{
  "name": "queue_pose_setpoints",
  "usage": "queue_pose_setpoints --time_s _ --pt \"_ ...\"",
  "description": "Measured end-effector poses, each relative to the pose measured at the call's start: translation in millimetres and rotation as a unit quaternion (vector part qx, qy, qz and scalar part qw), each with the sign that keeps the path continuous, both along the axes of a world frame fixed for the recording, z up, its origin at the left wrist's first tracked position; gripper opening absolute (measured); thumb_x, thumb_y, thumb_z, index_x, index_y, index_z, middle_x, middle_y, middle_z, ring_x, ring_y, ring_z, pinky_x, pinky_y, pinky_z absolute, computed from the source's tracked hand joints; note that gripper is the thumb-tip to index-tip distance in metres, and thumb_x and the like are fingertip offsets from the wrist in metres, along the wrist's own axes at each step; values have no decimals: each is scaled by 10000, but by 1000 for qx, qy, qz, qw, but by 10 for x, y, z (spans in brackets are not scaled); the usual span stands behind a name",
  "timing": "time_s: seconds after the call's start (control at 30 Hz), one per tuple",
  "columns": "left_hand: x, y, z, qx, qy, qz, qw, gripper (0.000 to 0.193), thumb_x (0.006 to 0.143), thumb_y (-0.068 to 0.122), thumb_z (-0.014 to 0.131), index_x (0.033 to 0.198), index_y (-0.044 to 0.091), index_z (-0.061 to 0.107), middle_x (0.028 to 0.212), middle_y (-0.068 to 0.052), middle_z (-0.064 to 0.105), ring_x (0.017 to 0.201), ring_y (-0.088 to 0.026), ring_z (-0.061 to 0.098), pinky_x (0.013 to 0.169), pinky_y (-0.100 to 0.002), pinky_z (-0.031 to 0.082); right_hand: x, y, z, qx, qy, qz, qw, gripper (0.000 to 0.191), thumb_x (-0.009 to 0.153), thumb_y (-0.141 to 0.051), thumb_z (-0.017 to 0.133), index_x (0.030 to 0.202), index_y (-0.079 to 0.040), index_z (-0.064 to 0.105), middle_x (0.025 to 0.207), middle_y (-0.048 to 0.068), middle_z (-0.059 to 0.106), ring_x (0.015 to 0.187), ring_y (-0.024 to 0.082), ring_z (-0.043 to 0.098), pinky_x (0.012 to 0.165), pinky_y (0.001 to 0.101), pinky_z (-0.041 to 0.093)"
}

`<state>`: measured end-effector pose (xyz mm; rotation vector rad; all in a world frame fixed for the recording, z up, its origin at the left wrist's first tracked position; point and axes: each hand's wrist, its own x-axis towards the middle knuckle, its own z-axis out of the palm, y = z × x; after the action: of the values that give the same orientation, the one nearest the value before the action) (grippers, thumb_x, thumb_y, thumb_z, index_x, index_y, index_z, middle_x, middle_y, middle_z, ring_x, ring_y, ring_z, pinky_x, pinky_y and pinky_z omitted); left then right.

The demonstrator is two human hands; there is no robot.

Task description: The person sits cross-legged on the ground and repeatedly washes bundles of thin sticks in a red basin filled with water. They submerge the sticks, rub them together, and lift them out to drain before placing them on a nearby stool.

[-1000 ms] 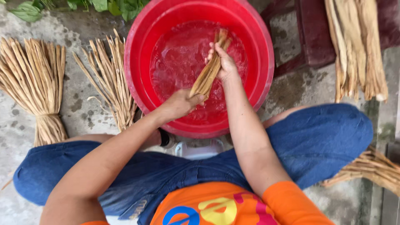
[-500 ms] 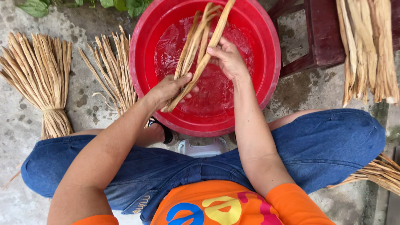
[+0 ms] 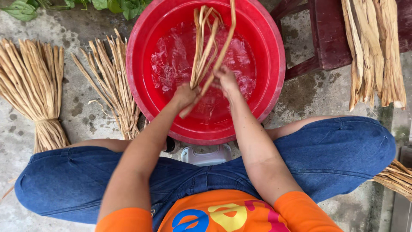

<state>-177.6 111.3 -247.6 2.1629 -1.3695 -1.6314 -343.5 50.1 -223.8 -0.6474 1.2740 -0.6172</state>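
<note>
Red basin (image 3: 266, 103) upper centre, water inside. Left hand (image 3: 185, 95) and right hand (image 3: 226, 80) grip dried fibre strips (image 3: 206, 47) over water. Tied bundle (image 3: 32, 86) far left, loose bundle (image 3: 112, 86) beside basin, strips on stool (image 3: 373, 47) upper right.

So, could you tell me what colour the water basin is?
The basin is bright red, seen clearly in the head view.

Place: outdoor home yard | Evidence: stained concrete floor (image 3: 309, 92); green leaves (image 3: 107, 5) upper left; dried reed bundles (image 3: 32, 86) left
</note>
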Motion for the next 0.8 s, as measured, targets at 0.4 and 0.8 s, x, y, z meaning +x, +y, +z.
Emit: queue_pose_setpoints --time_s 0.4,0.8 --pt "201 60 -281 -33 -140 189 971 461 970 422 548 1294 105 628 1149 -236 698 1055 -413 675 879 -545 540 -79 399 -524 -77 280 -35 956 398 1009 -222 738 1304 -45 539 1025 93 671 808 136 652 593 264 544" --pt "-114 256 -543 239 139 72 958 283 1021 289 578 1056 52 727 859 -106 736 568 -181 600 491 -348 472 -370 259 -365 130 190 -132 964 196 1028 -264 641 977 -76 618 679 -7 579 456 82 485 370 267 339"
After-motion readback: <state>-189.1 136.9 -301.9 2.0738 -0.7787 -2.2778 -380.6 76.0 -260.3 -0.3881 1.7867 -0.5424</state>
